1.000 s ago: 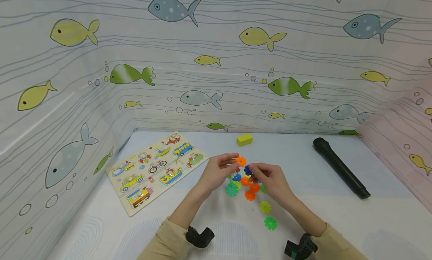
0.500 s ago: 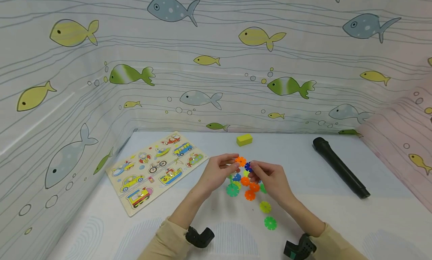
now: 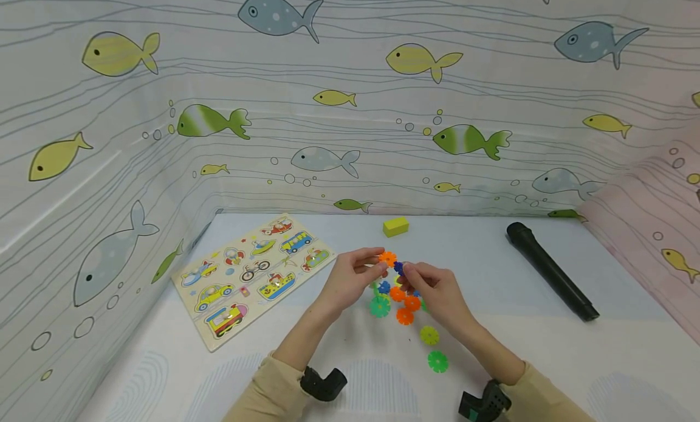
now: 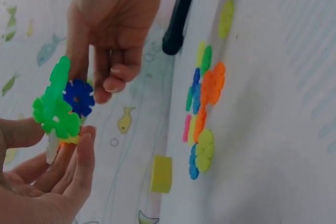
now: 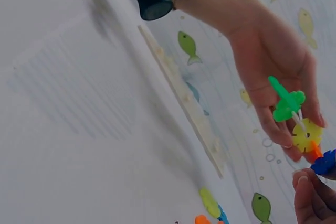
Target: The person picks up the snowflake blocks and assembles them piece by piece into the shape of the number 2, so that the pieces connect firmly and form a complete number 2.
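My left hand [image 3: 350,279] holds a small cluster of joined, notched plastic snowflake discs above the table. A green disc [image 4: 56,119], a white one seen edge-on [image 4: 52,148], a yellow disc [image 5: 307,136] and an orange disc [image 3: 387,259] show in it. Between thumb and fingers, my right hand [image 3: 437,288] pinches a dark blue snowflake disc [image 4: 79,98], right at the orange disc's edge. Another green disc [image 3: 380,306] hangs at the low end of the cluster. Fingers partly hide where blue and orange meet.
Below the hands lie loose discs, among them an orange disc [image 3: 404,316], a yellow disc [image 3: 429,335] and a green disc [image 3: 437,361]. A wooden vehicle puzzle board [image 3: 254,309] lies left, a yellow block [image 3: 395,227] behind, a black flashlight-like cylinder [image 3: 552,273] right.
The right hand has brought the dark blue disc slightly left, against the orange one. The held cluster has tilted a little, its low green disc shifting right and slightly up.
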Available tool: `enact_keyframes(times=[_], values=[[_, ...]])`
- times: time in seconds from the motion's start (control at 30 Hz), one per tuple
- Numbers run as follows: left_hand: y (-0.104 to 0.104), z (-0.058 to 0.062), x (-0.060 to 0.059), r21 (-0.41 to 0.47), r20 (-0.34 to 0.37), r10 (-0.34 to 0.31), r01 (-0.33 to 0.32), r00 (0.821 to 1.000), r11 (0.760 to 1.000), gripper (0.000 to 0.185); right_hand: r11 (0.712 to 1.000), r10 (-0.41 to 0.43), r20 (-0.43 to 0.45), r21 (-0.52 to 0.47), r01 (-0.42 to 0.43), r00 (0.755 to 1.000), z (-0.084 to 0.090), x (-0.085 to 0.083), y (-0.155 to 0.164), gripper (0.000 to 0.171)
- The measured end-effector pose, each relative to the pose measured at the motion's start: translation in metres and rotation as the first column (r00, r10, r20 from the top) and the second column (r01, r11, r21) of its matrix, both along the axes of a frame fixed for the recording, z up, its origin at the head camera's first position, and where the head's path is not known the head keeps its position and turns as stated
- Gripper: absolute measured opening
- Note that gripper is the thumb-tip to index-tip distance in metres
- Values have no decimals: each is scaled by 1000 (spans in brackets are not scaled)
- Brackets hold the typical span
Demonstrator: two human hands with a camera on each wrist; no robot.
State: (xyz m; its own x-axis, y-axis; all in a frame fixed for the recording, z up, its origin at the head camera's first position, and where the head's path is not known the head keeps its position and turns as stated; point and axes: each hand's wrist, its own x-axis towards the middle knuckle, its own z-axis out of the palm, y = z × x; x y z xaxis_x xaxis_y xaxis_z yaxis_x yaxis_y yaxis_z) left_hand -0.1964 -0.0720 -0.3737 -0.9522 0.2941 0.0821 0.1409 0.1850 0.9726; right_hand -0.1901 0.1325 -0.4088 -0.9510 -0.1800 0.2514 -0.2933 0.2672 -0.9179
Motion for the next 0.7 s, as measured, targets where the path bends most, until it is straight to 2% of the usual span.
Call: enact_keyframes(times=[0.13, 0.23, 0.4, 0.7], values=[[0, 0, -1, 1, -5, -7, 7, 1000, 1000, 40, 999, -23, 133, -35, 28, 991, 3, 0, 0, 33], [1, -1, -1, -1, -13, -19, 19, 1000, 1000, 40, 997, 11, 192, -77, 4, 981, 4, 0, 1, 39], [1, -1, -1, -5, -17, -12, 12, 1000, 1000, 40, 991, 84, 199, -117, -61, 976, 5, 0, 2, 44], [1, 0, 1, -15, -20, -26, 25, 999, 1000, 41, 990, 94, 216, -119, -69, 972, 5, 0, 2, 40]])
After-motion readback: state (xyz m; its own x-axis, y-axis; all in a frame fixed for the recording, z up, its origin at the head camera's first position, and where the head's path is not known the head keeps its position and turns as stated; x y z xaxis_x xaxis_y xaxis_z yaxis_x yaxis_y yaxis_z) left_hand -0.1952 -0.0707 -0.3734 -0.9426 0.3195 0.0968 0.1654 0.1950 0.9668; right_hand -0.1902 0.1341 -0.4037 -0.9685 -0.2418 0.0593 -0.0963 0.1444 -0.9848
